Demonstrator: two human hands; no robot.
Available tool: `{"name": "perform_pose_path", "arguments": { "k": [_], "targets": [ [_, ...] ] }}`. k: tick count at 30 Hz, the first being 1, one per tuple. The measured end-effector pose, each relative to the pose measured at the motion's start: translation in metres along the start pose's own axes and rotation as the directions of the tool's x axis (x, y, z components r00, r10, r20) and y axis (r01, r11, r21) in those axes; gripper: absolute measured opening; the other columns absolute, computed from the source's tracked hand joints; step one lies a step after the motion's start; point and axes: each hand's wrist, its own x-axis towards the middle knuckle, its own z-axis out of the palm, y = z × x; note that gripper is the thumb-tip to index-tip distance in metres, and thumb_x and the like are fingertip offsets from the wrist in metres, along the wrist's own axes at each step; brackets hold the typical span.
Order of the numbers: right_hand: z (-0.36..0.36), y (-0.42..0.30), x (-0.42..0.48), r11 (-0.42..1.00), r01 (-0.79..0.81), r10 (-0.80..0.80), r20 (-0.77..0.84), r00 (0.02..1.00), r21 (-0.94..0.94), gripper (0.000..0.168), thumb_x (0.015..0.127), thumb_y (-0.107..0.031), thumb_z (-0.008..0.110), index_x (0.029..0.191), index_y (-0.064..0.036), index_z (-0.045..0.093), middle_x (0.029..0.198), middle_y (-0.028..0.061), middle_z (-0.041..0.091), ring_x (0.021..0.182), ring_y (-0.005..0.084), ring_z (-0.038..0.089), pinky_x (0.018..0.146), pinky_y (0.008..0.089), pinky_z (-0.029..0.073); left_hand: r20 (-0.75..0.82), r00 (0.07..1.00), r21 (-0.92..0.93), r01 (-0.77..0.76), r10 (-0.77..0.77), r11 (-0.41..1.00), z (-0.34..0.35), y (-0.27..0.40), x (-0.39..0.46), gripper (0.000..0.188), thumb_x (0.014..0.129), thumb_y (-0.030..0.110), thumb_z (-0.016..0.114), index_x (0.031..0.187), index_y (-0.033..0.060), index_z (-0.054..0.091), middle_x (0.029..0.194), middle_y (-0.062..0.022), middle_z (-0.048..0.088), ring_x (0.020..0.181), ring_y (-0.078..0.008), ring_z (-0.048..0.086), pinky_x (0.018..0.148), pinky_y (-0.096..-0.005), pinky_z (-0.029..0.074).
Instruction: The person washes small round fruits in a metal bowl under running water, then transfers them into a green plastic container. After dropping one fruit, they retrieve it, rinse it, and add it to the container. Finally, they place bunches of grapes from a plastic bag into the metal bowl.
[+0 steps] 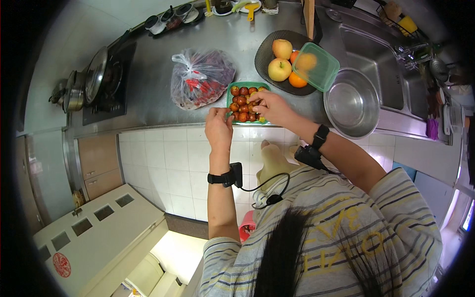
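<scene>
A green plastic container (229,97), filled with rows of red-brown fruits that look like fresh jujubes (243,108), sits at the counter's front edge. At its left front corner is my left hand (219,126), with thumb and fingertips against the rim. My right hand (274,107) reaches over the container's right side, thumb and index finger apart at the jujubes there. Its fingers partly cover those jujubes, so whether one is pinched is unclear. A translucent green lid (319,70) lies tilted across a dark ribbed fruit bowl (264,61), its lower corner by a steel basin (350,100).
Left of the container stands a knotted clear plastic bag (202,80) of dark and red contents. Apples (279,69) and oranges (298,79) fill the bowl. A sink (371,70) is at right, a cooktop (111,85) with pans at left. A yellow peeler (251,11) lies at the back.
</scene>
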Motion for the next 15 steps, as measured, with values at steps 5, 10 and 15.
{"name": "perform_pose_path", "arguments": {
  "k": [5, 10, 15],
  "targets": [
    [0.015, 0.006, 0.0, 1.0, 0.009, -0.01, -0.037, 0.999, -0.029, 0.024, 0.082, -0.001, 0.066, 0.105, -0.004, 0.061, 0.098, 0.0128, 0.064, 0.081, 0.0257, 0.064, 0.074, 0.0358, 0.051, 0.136, 0.987, 0.115, 0.07, -0.085, 0.991, 0.004, 0.004, 0.014, 0.019, 0.072, 0.01, 0.078, 0.087, 0.0076, 0.067, 0.09, -0.0109, 0.062, 0.079, -0.0317, 0.062, 0.067, -0.0417, 0.049],
    [0.02, -0.005, -0.005, 0.984, 0.078, -0.091, -0.08, 0.993, -0.16, 0.026, 0.08, 0.003, 0.064, 0.104, -0.005, 0.061, 0.095, 0.01, 0.064, 0.078, 0.0263, 0.065, 0.072, 0.0359, 0.052, 0.116, 0.989, 0.126, 0.075, -0.09, 0.989, 0.012, 0.003, 0.014, 0.02, 0.071, 0.008, 0.076, 0.087, 0.0062, 0.064, 0.091, -0.0107, 0.062, 0.079, -0.0354, 0.062, 0.066, -0.045, 0.049],
    [0.023, 0.001, -0.001, 0.835, 0.27, -0.361, -0.106, 0.927, -0.48, 0.029, 0.072, 0.001, 0.066, 0.1, -0.006, 0.066, 0.097, 0.0068, 0.062, 0.091, 0.0273, 0.061, 0.075, 0.0363, 0.051, 0.131, 0.986, 0.134, 0.089, -0.107, 0.987, 0.014, 0.004, 0.012, 0.017, 0.073, 0.008, 0.074, 0.087, 0.0063, 0.064, 0.092, -0.01, 0.061, 0.082, -0.0342, 0.062, 0.068, -0.0443, 0.049]
  ]
}}
